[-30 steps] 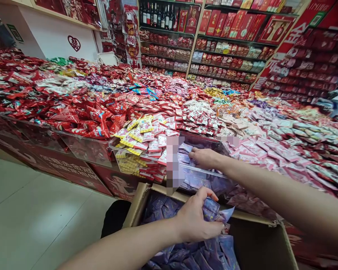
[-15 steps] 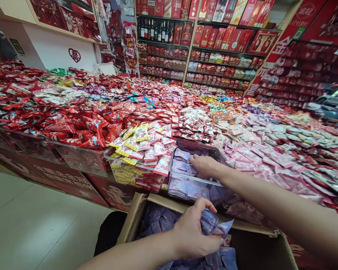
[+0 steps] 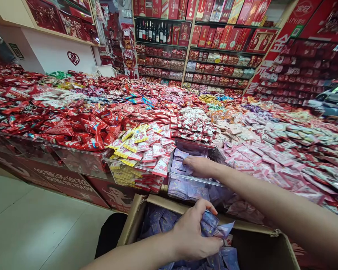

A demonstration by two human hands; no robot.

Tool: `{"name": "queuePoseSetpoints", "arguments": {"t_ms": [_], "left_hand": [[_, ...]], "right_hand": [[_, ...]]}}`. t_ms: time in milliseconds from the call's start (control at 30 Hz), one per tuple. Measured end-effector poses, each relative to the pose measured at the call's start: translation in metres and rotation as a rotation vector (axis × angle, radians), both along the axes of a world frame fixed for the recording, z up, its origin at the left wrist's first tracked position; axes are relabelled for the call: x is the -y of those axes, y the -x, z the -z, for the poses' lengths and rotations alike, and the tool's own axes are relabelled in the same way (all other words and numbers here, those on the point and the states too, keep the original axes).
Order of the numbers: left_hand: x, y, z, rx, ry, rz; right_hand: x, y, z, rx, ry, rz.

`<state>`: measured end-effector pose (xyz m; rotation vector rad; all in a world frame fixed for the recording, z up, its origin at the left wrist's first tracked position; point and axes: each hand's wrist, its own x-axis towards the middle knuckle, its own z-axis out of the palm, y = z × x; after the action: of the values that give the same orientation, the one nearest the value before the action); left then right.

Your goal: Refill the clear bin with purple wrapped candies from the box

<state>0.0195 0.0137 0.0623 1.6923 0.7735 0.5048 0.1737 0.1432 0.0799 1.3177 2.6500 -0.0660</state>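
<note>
Over the open cardboard box (image 3: 129, 221), my left hand (image 3: 195, 232) is closed around several small purple candy packets (image 3: 210, 223). More purple packets (image 3: 163, 219) lie inside the box beneath it. My right hand (image 3: 199, 166) reaches into a clear plastic bin (image 3: 171, 173) on the display, its fingers on a purple packet (image 3: 188, 169). Other purple packets (image 3: 178, 165) lie flat in that bin, and more show through its front wall. The palm side of my right hand is hidden.
Left of the bin stands another clear bin with yellow and red-white packets (image 3: 146, 146). Pink packets (image 3: 250, 155) heap up on the right, red packets (image 3: 84, 131) on the left. Behind are shelves with bottles (image 3: 153, 32) and red boxes. Tiled floor (image 3: 45, 217) shows at lower left.
My right hand has shifted slightly to the left within the bin, its fingers now lower over a packet. My left hand stays almost still with its packets.
</note>
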Motion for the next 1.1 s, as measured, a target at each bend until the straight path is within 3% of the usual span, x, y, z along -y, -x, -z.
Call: {"name": "queuePoseSetpoints", "arguments": {"t_ms": [200, 433, 633, 733, 800, 867, 967, 1033, 1100], "left_hand": [[0.0, 0.0, 0.005, 0.027, 0.0, 0.026], [-0.001, 0.0, 0.003, 0.033, -0.019, 0.042], [-0.001, 0.0, 0.003, 0.04, 0.022, 0.041], [-0.001, -0.002, 0.006, 0.101, 0.124, 0.036], [-0.003, -0.004, 0.008, 0.201, 0.252, 0.039], [-0.005, -0.005, 0.008, 0.339, 0.399, 0.042], [-0.01, -0.004, 0.005, 0.484, 0.549, 0.037], [-0.013, -0.002, 0.002, 0.508, 0.608, 0.038], [-0.014, 0.0, 0.0, 0.502, 0.638, 0.054]], "right_hand": [[-0.004, 0.002, 0.004, 0.108, 0.054, 0.099], [-0.002, 0.0, -0.002, 0.025, 0.05, 0.132], [-0.002, 0.001, -0.008, 0.007, 0.106, 0.283], [-0.003, 0.003, -0.021, 0.004, 0.088, 0.283], [0.002, 0.005, -0.038, -0.021, 0.043, 0.256], [0.018, 0.006, -0.06, -0.095, -0.042, 0.222], [0.064, 0.005, -0.088, -0.326, -0.159, 0.243], [0.1, 0.001, -0.092, -0.474, -0.139, 0.31], [0.134, -0.004, -0.084, -0.591, -0.065, 0.398]]}}
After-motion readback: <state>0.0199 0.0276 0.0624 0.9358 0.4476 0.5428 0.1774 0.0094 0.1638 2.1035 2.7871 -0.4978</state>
